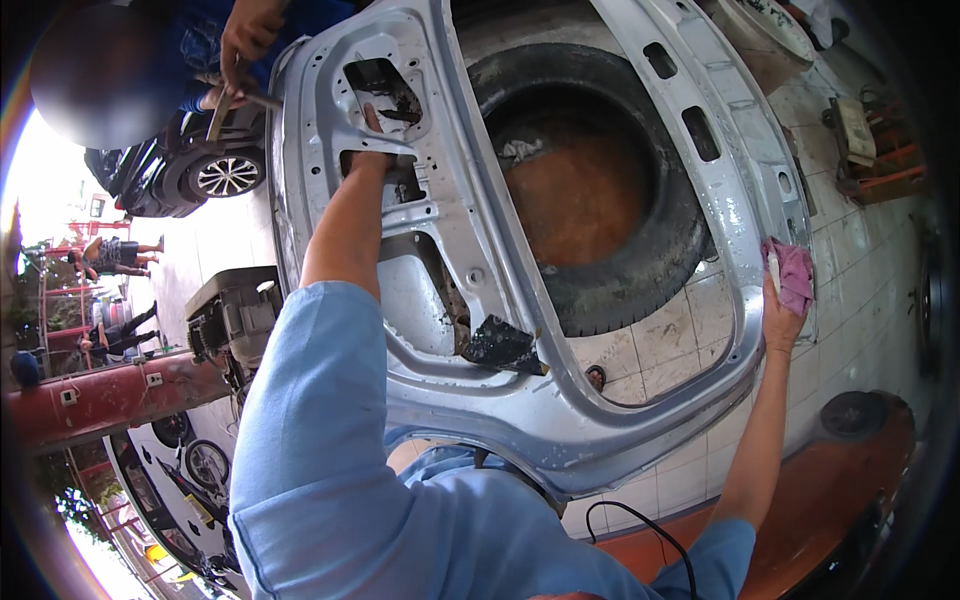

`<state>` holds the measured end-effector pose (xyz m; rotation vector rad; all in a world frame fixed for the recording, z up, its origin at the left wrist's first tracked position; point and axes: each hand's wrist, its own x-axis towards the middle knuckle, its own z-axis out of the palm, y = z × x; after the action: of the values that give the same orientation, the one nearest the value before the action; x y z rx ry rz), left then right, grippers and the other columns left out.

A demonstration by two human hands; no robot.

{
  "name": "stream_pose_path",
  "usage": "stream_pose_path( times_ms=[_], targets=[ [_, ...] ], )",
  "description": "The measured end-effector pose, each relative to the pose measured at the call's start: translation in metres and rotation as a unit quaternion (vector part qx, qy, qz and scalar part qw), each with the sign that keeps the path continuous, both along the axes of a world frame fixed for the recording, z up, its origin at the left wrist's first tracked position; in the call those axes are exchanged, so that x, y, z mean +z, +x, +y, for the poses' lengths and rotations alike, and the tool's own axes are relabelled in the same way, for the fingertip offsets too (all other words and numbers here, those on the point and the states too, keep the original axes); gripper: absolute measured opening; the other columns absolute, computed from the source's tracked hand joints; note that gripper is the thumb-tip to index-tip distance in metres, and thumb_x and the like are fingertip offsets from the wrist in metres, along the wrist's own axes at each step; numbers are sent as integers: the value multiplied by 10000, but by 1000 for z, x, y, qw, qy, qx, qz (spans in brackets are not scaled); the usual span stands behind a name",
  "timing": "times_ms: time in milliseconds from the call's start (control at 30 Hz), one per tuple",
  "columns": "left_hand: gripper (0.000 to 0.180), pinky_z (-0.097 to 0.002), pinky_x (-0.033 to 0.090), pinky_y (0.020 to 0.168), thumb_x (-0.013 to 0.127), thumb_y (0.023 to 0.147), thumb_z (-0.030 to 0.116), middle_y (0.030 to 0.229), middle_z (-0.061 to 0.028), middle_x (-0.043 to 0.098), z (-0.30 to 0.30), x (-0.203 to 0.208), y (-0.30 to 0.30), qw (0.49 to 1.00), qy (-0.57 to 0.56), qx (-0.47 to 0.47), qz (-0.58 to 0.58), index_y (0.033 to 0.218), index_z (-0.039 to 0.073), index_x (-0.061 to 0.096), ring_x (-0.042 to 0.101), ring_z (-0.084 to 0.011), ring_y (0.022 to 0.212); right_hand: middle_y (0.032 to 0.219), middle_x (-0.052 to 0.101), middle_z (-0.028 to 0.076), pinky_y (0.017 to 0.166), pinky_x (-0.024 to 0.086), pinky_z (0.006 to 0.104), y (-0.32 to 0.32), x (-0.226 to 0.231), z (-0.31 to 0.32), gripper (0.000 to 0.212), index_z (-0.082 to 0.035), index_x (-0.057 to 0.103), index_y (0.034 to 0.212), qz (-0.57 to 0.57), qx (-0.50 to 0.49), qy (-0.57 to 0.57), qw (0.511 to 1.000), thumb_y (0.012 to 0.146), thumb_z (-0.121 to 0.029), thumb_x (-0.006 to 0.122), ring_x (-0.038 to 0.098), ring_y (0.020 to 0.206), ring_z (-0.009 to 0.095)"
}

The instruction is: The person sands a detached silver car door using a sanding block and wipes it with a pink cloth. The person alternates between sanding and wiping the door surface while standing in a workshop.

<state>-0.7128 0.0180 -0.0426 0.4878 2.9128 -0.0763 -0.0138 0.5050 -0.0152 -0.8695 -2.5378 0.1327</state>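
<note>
A bare silver-grey car door (600, 425) with cut-out openings stands in front of me, its window frame to the right. My left hand (370, 160) reaches into one of the inner panel's openings and is closed round the metal strip between two of them. One digit shows on the strip; the other fingers are hidden behind the panel. At the outer edge of the window frame, my right hand (783, 318) grips a bunched pink cloth (793, 272) against the metal. A small white piece shows beside the cloth. A black flap (503, 345) hangs off the panel's lower edge.
Through the window frame shows a large tyre (610, 305) on the tiled floor. At upper left, a co-worker's hands (250, 35) hold a hammer-like tool (222, 115) close to the door. A red beam (110, 395) lies left; an orange body panel (810, 480) is lower right.
</note>
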Motion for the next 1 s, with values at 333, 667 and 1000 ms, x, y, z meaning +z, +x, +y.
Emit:
stream_pose_path(
  times_ms=[333, 667, 1000],
  targets=[
    [590, -705, 359, 1153, 566, 1017, 438, 1721, -172, 311, 24, -68, -27, 964, -107, -127, 209, 1587, 372, 431, 426, -459, 1494, 1475, 619, 206, 1169, 419, 458, -3, 7, -7, 529, -22, 615, 1446, 17, 9, -49, 999, 989, -263, 729, 558, 1382, 402],
    [427, -548, 484, 1119, 566, 981, 223, 1507, -210, 581, 11, -2, 26, 910, -254, -316, -90, 1388, 136, 659, 608, -405, 1338, 1467, 624, 217, 1153, 437, 450, -2, 3, -4, 563, 3, 608, 1445, 17, -3, -17, 1000, 975, -276, 746, 571, 1370, 402],
    [237, -463, 615, 912, 593, 912, 106, 1104, -241, 758, -4, 80, 96, 870, -277, -405, -43, 1054, 4, 753, 753, -369, 1035, 1341, 699, 192, 980, 551, 455, 0, -9, -1, 515, -55, 667, 1378, -1, 16, 35, 999, 958, -338, 759, 685, 1167, 400]
  ],
)
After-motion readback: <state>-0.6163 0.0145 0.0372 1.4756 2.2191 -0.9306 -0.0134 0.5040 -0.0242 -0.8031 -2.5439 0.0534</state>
